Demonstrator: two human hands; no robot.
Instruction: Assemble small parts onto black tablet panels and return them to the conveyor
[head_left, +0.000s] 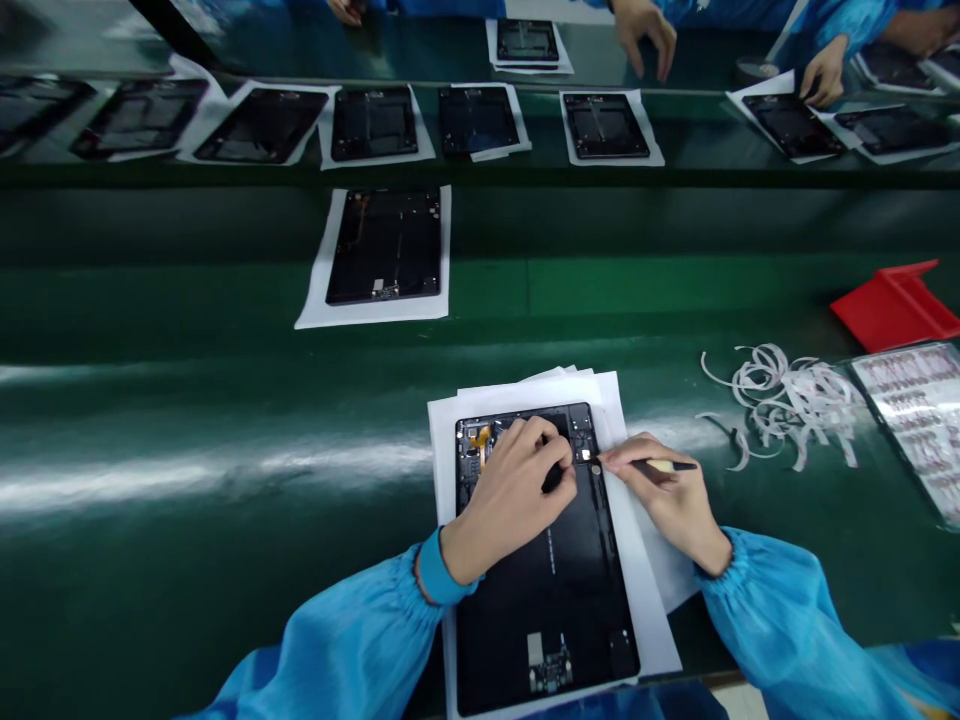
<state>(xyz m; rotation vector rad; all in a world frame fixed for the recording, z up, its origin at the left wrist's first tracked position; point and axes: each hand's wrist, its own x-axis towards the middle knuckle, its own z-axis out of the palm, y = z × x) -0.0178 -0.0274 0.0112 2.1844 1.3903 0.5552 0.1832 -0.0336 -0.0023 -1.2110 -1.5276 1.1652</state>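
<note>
An opened tablet housing (525,600), black with small circuit boards and an orange flex cable, lies on white paper sheets (652,620) in front of me. My left hand (517,480) rests over its upper part, fingers curled and thumb bent in. A small dark patch shows between thumb and fingers; whether it is a held part I cannot make out. At the housing's upper right edge, my right hand (667,490) pinches a slim pen-like tool (667,465), dark with a cream section. Its tip is beside a small bright component (583,455). A blue band circles my left wrist.
Another opened tablet housing (390,245) lies on paper farther back. Curled white strips (799,395), a red tray (896,305) and a sheet of small parts (915,410) are at right. Behind a raised ledge, several housings line a green belt, with co-workers' hands (645,35) beyond.
</note>
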